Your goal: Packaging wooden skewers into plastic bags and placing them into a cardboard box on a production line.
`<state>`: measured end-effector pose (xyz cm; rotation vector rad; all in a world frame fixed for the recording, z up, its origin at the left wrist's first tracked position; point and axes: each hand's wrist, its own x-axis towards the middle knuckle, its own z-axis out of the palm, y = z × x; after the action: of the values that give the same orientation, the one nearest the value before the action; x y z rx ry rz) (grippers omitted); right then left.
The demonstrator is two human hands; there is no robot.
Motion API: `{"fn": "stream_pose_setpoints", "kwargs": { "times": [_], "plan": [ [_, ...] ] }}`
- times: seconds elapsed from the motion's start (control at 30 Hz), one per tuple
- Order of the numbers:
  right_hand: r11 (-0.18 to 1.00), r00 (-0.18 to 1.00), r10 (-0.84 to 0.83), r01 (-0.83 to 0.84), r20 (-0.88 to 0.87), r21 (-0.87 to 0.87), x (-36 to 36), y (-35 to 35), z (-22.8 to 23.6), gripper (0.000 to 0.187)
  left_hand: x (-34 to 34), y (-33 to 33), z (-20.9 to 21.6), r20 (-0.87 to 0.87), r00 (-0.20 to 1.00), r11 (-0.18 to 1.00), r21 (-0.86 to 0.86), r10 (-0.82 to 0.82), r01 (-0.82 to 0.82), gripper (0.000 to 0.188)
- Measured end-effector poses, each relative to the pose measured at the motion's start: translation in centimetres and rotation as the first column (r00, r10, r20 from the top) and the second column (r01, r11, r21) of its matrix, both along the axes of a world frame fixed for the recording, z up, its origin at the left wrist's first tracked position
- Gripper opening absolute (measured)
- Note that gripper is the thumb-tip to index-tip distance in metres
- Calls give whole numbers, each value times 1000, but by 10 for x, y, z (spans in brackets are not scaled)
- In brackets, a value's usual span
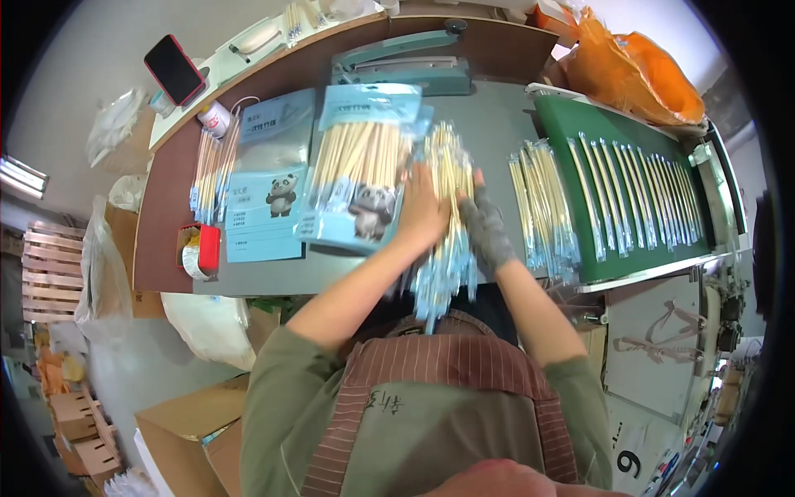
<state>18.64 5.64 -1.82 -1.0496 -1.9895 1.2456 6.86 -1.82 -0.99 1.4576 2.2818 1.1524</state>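
A thick bundle of wrapped bamboo chopsticks (447,248) is pressed between my two hands at the middle of the table, its blue ends sticking out over the front edge. My bare left hand (424,207) grips its left side. On the right side my right hand (487,228), in a grey glove with bare fingertips, holds it too. Just left of the bundle lies a full clear-and-blue pouch (358,166) of chopsticks with a panda print. A flat, empty pouch (263,215) of the same kind lies further left. Loose wrapped chopsticks (542,207) rest right of my gloved hand.
At the right, a green conveyor belt (592,240) carries a row of wrapped chopsticks. A long teal bag sealer (426,76) stands at the back. On the left are more chopsticks (215,166), a red tape holder (209,248) and a phone (174,70). An orange bag (629,70) sits behind the belt.
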Motion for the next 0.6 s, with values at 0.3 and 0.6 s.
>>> {"fn": "stream_pose_setpoints", "kwargs": {
  "times": [0.3,0.6],
  "plan": [
    [968,983,-70,26,-168,-250,-24,17,30,76,-34,19,16,-159,977,981,-102,145,-163,84],
    [913,981,18,-94,-192,-396,4,46,13,69,11,38,23,14,1000,1000,-23,11,-10,69]
  ]
}}
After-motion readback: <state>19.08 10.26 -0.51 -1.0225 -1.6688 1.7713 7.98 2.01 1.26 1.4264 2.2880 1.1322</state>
